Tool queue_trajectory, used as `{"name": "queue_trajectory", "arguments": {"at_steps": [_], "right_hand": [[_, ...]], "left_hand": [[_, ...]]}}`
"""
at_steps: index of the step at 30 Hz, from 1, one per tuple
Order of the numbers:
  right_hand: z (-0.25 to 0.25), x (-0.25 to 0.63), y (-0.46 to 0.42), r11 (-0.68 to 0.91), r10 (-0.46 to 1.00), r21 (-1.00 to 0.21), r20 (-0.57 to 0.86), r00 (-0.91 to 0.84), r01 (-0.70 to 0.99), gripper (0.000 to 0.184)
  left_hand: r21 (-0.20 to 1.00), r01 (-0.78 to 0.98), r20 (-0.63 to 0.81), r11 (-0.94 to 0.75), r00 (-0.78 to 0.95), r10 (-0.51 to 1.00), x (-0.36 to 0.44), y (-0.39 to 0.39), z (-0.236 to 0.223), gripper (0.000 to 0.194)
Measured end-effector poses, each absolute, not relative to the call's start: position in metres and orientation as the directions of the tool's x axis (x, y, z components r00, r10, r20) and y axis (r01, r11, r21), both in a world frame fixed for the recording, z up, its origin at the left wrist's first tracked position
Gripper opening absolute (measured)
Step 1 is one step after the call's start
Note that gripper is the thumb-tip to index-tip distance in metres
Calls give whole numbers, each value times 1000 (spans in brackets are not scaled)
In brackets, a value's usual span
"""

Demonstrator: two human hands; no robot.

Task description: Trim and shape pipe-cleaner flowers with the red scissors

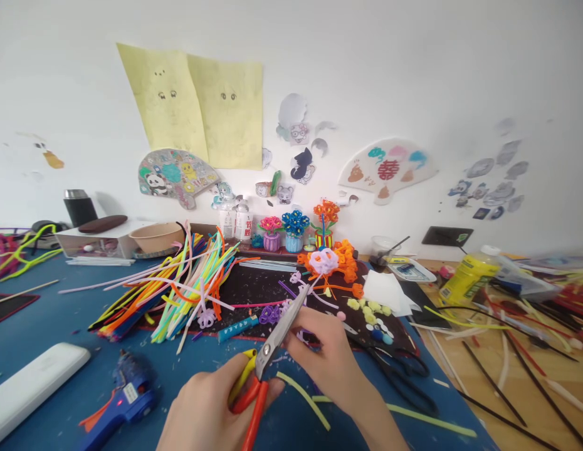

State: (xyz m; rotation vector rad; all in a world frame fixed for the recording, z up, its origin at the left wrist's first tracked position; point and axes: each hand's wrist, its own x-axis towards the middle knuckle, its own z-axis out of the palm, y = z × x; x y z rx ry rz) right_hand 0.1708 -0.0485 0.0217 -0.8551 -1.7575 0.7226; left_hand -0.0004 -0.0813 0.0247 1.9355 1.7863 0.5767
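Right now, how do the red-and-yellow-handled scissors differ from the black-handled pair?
The red-and-yellow-handled scissors are in the left hand; the black-handled scissors lie on the table. The first pair has bright grips, the second dark ones. Both have metal blades.

1. scissors point(286, 323): silver-grey blades, red and yellow handles.
2. glue gun point(125, 404), near left: blue body, orange trigger, white label.
3. work surface point(173, 366): blue; wood point(489, 404) at right: light brown.
4. fuzzy stems point(192, 275), far left of centre: yellow, orange, mint, pink, lilac, black.
5. potted flowers, far, left to right: pink point(271, 224), blue point(295, 223), orange point(326, 211); all pots vertically striped.
6. loose flower point(323, 261): pale lilac, against orange blooms point(348, 266).
7. pompoms point(384, 310), right: pale yellow, white, blue.
8. wall sheets point(232, 119): yellow, dark drawn eyes.
9. left fan point(172, 175): multicoloured, black-and-white panda; right fan point(388, 169): white, red central character.
10. bottle point(469, 275), right: yellow, white cap.
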Motion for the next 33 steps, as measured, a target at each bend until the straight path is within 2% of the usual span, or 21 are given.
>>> {"name": "queue_trajectory", "arguments": {"at_steps": [2,5,9,11,14,23,28,33], "right_hand": [[21,171,-49,544,836,-809,499,-228,222,19],[22,171,-50,512,857,-828,473,-204,230,20],[22,169,-51,504,858,-840,462,-224,201,20],[21,167,-51,499,859,-844,452,-239,198,20],[18,165,-50,503,853,-840,445,-273,203,20],[15,164,-47,454,860,-880,392,-328,139,20],[13,166,-46,432,889,-889,392,-237,152,14],[15,170,-47,386,912,-921,372,-173,51,12]], "left_hand": [[636,769,72,-68,28,997,0,-83,24,32],[763,645,84,-43,-32,996,0,-80,23,32],[935,355,78,-26,-132,988,6,-66,28,40],[981,194,25,4,-143,989,14,-58,33,40],[998,42,-37,40,-64,997,27,-49,42,41],[999,11,54,-54,-10,999,36,-46,43,26],[993,58,99,-98,-11,995,34,-47,47,25],[988,119,95,-99,44,995,29,-47,46,26]]}}
